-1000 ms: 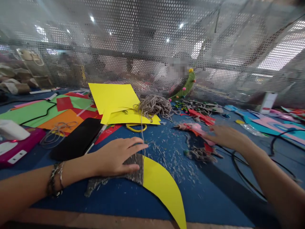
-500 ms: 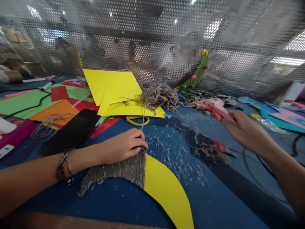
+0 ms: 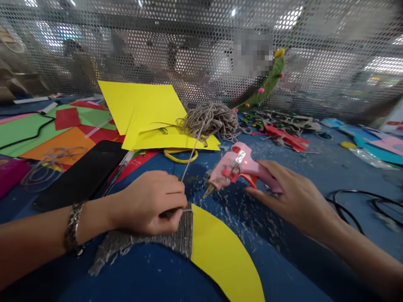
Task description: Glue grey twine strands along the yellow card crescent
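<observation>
My right hand (image 3: 292,197) grips a pink hot glue gun (image 3: 242,165) by its handle, the nozzle pointing down and left. A small light glows on the gun's side. Closed over the grey yarn (image 3: 192,157), my left hand (image 3: 154,203) rests above a curved yellow paper shape (image 3: 225,249). The shape's left part is wrapped in rows of grey yarn (image 3: 187,230), partly hidden under that hand. The strand runs up from the left fingers to a tangled yarn heap (image 3: 212,119). The nozzle is apart from the shape, just above its upper edge.
Folded yellow paper (image 3: 145,107) stands behind, with yellow-handled scissors (image 3: 179,157) before it. A black phone (image 3: 85,172) and coloured sheets (image 3: 69,142) lie left. Black cable (image 3: 349,205) coils at right. Behind the table rises a perforated metal screen (image 3: 201,50).
My right hand has brought the glue gun left and nearer, from the table's back right to beside the yellow shape. My left hand has turned into a tighter fist, with the yarn slanting right.
</observation>
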A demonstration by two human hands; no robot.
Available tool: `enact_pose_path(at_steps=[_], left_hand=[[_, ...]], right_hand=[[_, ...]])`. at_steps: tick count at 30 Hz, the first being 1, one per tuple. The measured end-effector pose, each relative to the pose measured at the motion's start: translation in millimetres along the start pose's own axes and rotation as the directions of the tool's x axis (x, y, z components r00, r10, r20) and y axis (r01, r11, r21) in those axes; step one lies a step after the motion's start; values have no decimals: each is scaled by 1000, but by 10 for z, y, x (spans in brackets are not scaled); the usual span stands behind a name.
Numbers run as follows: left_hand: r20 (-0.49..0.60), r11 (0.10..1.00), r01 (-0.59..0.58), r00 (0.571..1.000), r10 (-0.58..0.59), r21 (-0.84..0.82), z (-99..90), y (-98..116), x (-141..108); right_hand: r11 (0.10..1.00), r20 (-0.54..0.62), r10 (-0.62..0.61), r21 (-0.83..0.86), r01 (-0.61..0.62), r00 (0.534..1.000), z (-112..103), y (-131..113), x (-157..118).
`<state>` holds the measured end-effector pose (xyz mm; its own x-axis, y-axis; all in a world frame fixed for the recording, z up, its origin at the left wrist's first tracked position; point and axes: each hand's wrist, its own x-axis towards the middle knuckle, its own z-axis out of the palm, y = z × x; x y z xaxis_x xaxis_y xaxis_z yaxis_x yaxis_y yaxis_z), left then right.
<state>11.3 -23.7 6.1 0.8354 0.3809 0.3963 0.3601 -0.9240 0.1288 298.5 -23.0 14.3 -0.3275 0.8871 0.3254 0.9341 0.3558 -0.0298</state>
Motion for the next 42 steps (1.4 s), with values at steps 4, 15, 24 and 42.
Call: enact_pose_path(at_steps=[4,15,24,42], left_hand=[[30,999,-38,999,37,22,0,-6,8],[85,997,-74,994,72,26,2,-23,20],[112,997,-70,991,68,12,1,-35,14],[67,996,-84,994,83,11,10,-38,18]], right_hand=[[999,40,-46,4,46,998,70,-45,-29],[993,68,-114,7,114,991,114,-57,-46],[986,42,-166,14,166,985,96,-67,-43],[977,64,-176,-109,182,982,77,-103,-22]])
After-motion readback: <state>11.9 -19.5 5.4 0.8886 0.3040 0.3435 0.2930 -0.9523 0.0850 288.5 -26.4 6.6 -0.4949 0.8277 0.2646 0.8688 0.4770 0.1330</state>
